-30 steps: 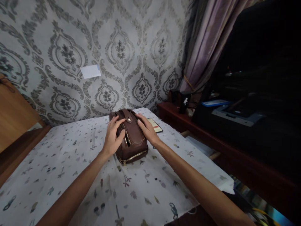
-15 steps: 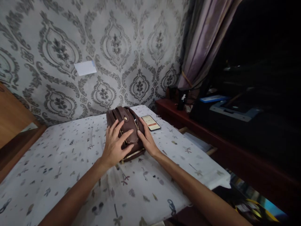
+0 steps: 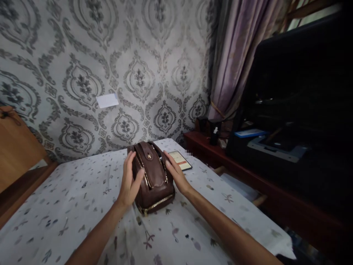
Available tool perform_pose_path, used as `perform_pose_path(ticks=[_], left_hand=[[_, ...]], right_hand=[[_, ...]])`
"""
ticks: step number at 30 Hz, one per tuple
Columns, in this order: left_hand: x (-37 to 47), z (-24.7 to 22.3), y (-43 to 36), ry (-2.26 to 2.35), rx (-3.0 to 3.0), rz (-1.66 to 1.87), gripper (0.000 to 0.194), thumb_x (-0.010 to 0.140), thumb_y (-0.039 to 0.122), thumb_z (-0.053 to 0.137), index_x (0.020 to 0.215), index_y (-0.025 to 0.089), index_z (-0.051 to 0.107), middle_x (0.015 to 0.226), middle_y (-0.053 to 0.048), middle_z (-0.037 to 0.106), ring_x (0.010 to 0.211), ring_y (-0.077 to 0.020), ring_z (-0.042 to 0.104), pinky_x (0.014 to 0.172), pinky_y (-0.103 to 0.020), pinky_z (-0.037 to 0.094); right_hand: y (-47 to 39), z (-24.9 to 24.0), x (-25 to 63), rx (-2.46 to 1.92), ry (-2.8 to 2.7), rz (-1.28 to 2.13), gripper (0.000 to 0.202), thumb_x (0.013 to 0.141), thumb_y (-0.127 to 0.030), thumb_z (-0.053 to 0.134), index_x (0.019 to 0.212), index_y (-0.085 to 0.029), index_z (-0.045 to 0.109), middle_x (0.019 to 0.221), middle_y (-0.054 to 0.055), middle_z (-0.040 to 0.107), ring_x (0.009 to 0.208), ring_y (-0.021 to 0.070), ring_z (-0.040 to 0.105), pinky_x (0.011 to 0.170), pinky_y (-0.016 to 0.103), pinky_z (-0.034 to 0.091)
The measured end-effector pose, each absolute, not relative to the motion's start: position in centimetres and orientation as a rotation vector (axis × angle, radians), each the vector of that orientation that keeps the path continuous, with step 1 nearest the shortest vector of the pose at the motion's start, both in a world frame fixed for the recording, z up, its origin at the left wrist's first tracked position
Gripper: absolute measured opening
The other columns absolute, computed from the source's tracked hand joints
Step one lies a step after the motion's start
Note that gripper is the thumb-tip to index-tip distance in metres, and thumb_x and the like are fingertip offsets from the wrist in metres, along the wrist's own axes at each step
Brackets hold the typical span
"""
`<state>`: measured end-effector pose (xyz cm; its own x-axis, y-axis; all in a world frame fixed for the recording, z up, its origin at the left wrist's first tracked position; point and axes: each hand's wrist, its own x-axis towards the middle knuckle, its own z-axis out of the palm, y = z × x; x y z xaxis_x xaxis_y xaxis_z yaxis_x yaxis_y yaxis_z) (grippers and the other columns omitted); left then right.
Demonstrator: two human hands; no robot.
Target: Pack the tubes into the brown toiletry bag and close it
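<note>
A brown leather bag point(image 3: 156, 175) with gold zips and a strap with a gold stud lies on the patterned white sheet point(image 3: 88, 206). On its left side, my left hand point(image 3: 130, 180) has its fingers stretched out and the thumb over the bag's edge. My right hand point(image 3: 178, 176) lies flat along the opposite side, fingers extended. Both zips on the bag's top look partly undone; what is inside cannot be made out. Just beyond my right fingers rests a phone point(image 3: 184, 162) with a lit yellowish screen, partly covered by that hand.
Patterned wallpaper with a white paper point(image 3: 107, 100) rises behind the bed-like surface. To the left stands a wooden board point(image 3: 22, 147). A dark red shelf point(image 3: 198, 141), a partly open drawer point(image 3: 239, 184) and a large black screen point(image 3: 298, 92) are on the right.
My left hand has drawn back from the bag's top to its left side, uncovering the strap and zip. My right hand stays at the right side. The view has tilted upward.
</note>
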<state>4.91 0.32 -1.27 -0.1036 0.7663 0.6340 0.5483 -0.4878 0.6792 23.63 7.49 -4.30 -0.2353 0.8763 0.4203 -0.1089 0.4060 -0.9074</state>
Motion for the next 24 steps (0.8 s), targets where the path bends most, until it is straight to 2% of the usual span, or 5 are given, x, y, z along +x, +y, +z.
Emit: perform_pose_path(ticks=[3,6,13,21,24], left_hand=[[4.0,-0.9,3.0,1.49,1.636,1.662,0.055,0.095,0.047,0.047,0.146,0.029,0.034,0.158,-0.006,0.029,0.147,-0.0254,0.022,0.122,-0.043,0.017],[3.3,-0.8,5.2,1.484,1.496,1.641,0.056,0.093,0.048,0.052,0.143,0.027,0.039,0.158,-0.007,0.031,0.147,-0.0254,0.024,0.122,-0.044,0.015],[3.4,-1.3,6.2,1.545,1.561,1.638,0.053,0.089,0.04,0.055,0.139,0.025,0.046,0.157,-0.007,0.031,0.148,-0.0245,0.019,0.122,-0.045,0.013],[3.4,-1.4,6.3,1.574,1.564,1.624,0.052,0.087,0.038,0.055,0.136,0.022,0.049,0.158,-0.01,0.029,0.148,-0.0257,0.02,0.122,-0.044,0.014],[3.3,-1.5,6.4,1.599,1.568,1.617,0.052,0.087,0.041,0.057,0.135,0.022,0.051,0.157,-0.01,0.031,0.147,-0.0279,0.022,0.121,-0.047,0.015]], right_hand=[[10.4,-2.6,22.8,-0.633,-1.46,1.222,0.064,0.085,-0.07,0.046,0.133,-0.028,0.058,0.149,0.002,0.047,0.142,0.0246,0.036,0.121,0.044,0.02],[12.7,-1.2,21.8,-0.598,-1.488,1.33,0.063,0.084,-0.071,0.047,0.129,-0.029,0.061,0.148,0.002,0.048,0.14,0.0253,0.039,0.12,0.045,0.023],[14.5,-0.9,20.8,-0.756,-1.869,1.094,0.068,0.084,-0.067,0.05,0.138,-0.025,0.054,0.157,0.005,0.033,0.149,0.0226,0.02,0.122,0.043,0.005],[14.3,-0.5,20.9,-0.808,-1.931,1.049,0.066,0.085,-0.065,0.048,0.139,-0.027,0.052,0.156,0.004,0.035,0.148,0.0227,0.021,0.122,0.042,0.01],[13.6,0.6,20.9,-0.813,-1.882,1.148,0.065,0.089,-0.068,0.037,0.137,-0.028,0.054,0.153,0.004,0.042,0.144,0.0224,0.032,0.121,0.043,0.018]])
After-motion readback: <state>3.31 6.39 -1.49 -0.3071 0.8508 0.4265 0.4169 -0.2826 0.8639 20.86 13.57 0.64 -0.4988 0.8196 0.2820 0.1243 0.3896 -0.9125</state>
